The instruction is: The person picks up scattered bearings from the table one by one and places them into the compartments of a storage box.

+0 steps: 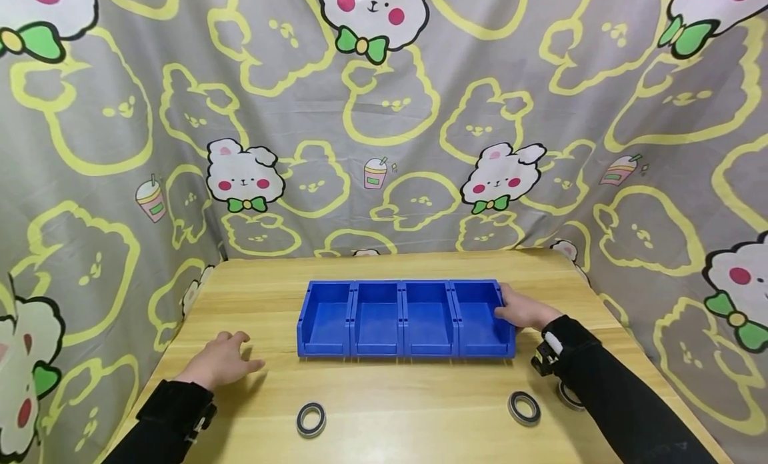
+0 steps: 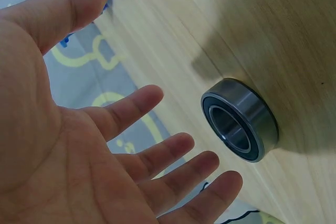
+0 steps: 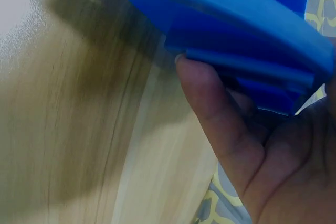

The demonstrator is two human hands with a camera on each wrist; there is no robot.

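Observation:
A row of blue plastic storage bins [image 1: 377, 350], joined side by side, stands on the wooden table. My right hand [image 1: 527, 311] grips the outer side wall of the rightmost bin, its thumb over the top edge. Up close in the right wrist view, a finger [image 3: 218, 114] lies along the underside of a ridge on the blue bin [image 3: 220, 3]. To the left of the row, my left hand [image 1: 221, 361] hovers with fingers spread and holds nothing. A steel ball bearing [image 2: 239, 119] with a dark seal shows beyond its fingertips in the left wrist view.
One bearing [image 1: 311, 419] lies in front of the row at the left, another bearing [image 1: 524, 409] at the right front. A further bearing [image 1: 569, 395] is partly hidden by the right sleeve. A patterned grey curtain [image 1: 408, 231] encloses the table [image 1: 264, 271] at back and sides.

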